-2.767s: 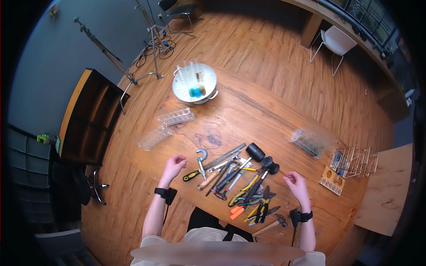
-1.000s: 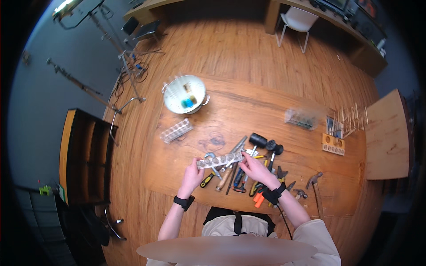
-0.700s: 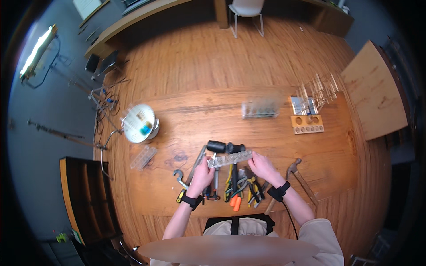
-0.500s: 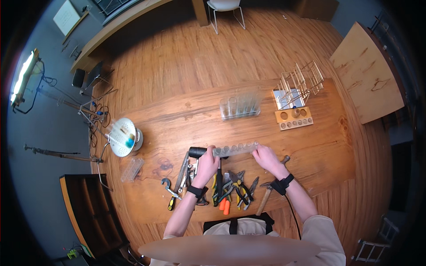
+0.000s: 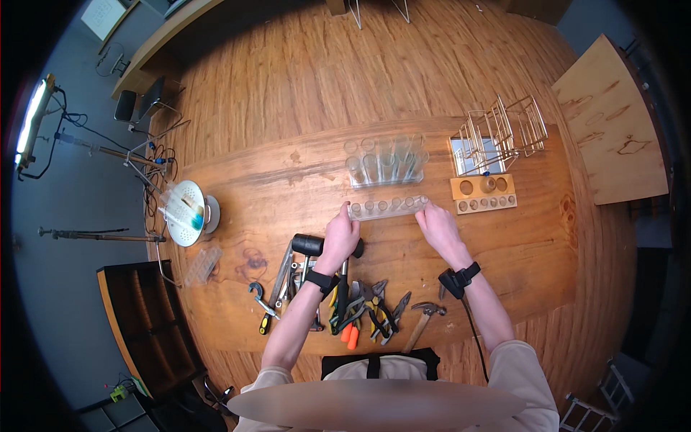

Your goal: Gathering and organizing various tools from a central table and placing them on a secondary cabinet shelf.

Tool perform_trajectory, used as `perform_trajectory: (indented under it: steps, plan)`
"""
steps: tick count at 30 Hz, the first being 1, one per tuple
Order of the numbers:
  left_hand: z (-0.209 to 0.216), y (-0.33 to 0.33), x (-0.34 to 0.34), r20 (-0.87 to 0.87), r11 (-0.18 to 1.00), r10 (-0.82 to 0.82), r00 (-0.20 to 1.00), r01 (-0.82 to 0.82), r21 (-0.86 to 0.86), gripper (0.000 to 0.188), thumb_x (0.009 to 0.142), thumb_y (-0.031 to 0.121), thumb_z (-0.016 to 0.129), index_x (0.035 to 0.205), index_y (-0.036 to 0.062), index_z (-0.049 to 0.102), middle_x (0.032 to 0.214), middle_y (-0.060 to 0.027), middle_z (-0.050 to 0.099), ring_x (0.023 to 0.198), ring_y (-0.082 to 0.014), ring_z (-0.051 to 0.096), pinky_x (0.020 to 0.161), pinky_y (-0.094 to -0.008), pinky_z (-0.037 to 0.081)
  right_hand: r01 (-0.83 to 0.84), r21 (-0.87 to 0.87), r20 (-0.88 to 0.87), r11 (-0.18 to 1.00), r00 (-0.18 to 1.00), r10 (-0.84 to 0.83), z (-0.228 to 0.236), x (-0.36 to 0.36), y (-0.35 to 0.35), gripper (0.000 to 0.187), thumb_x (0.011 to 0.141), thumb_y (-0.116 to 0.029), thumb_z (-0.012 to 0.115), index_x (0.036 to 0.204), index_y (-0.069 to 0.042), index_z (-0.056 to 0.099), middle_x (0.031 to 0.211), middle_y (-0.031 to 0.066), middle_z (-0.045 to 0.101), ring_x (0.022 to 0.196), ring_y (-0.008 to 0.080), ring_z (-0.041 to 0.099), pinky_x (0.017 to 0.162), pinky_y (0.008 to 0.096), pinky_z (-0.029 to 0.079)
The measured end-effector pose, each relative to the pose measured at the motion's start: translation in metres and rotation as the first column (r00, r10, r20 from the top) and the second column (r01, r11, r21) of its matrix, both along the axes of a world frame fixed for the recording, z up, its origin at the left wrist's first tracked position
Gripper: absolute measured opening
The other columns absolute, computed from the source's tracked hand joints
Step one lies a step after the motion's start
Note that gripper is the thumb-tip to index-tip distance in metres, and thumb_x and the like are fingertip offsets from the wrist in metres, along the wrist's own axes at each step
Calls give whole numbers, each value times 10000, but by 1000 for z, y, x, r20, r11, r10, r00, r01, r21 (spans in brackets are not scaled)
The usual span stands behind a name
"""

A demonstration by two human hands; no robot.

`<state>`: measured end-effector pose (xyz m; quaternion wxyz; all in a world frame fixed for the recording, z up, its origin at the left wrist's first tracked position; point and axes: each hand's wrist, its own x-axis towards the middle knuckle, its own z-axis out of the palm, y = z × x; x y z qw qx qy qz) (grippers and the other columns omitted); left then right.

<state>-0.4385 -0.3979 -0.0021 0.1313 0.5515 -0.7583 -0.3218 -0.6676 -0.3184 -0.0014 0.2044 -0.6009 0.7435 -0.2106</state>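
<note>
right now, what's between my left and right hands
The clear rack, its ends held by your left hand and right hand, as the head view shows.

Beige short-sleeved top (image 5: 529,385); 2 black wristbands (image 5: 471,272) with boxy modules (image 5: 451,283); thin black cable (image 5: 476,337), right side.

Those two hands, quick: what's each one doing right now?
Left hand: closed, holding the left end of the clear rack.
Right hand: closed on the rack's right end.
</note>
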Motion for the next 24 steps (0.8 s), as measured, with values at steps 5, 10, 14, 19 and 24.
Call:
perform_trajectory:
  steps: [5,10,14,19,24]
  plan:
    - [-34,-18,-7,-4,999,-20,1000,20,27,447,825,93,501,1241,-64,446,664,-255,585,656,-403,604,603,-467,473,24,74,51,997,998,-28,-18,-9,-13,257,897,-190,483,923,61,529,765,268,616,728,429,605,651,505,484]
    - [-40,-28,-20,-5,998,-27,1000,27,50,453,829,90,501,1248,-70,440,658,-251,580,635,-399,594,594,-461,472,59,89,53,994,997,-64,-32,-17,-21,273,901,-190,483,933,75,539,778,281,610,749,438,600,667,506,479]
    - [-47,-34,-24,-51,998,-34,998,37,55,451,837,88,501,1249,-84,432,659,-246,582,635,-396,594,591,-459,471,56,112,-1,992,998,-56,-40,-18,-26,250,894,-194,486,924,51,526,791,254,624,734,416,614,661,502,491]
    - [-60,-43,-26,-62,1000,-10,998,12,24,424,843,91,505,1227,-81,447,658,-243,583,633,-394,596,585,-456,469,65,112,-6,992,998,-65,-44,-18,-32,246,897,-192,482,939,46,526,819,246,627,743,412,616,667,498,493]
    - [-58,-46,-30,6,988,13,1000,-14,153,379,829,68,494,1175,-82,453,754,-291,608,737,-448,602,685,-504,489,87,148,-17,985,996,-85,-39,-19,-38,235,898,-189,481,940,38,521,844,247,624,752,419,614,669,501,493]
